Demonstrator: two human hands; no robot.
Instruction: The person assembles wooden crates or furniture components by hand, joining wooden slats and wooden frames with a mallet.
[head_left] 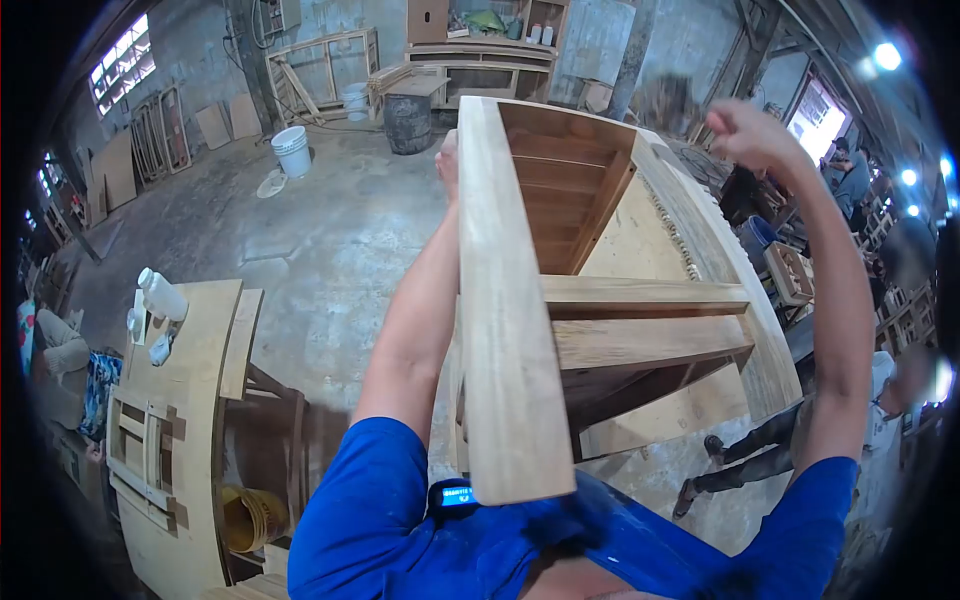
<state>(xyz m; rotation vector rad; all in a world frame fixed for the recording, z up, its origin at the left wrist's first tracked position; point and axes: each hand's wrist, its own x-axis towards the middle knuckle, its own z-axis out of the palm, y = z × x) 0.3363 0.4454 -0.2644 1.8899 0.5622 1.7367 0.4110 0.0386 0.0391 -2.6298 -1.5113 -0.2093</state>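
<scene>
A pale wooden cabinet frame [510,300] stands upright in front of my body, with a wide board along its near side and crosspieces inside. My left hand [447,168] is at the far left edge of that board, fingers curled against it and partly hidden behind the wood. My right hand [750,138] is raised above the frame's right side, closed and smeared by motion. Beside its knuckles shows a dark blurred block [668,100]; whether the hand holds it by a handle is not clear.
To the left stands a plywood-topped table [195,350] with a white bottle [162,295] and a small frame. A yellow bucket [250,520] sits beneath. Farther back are a white bucket [291,152] and a dark barrel [408,123]. Another person [740,465] is close on the right.
</scene>
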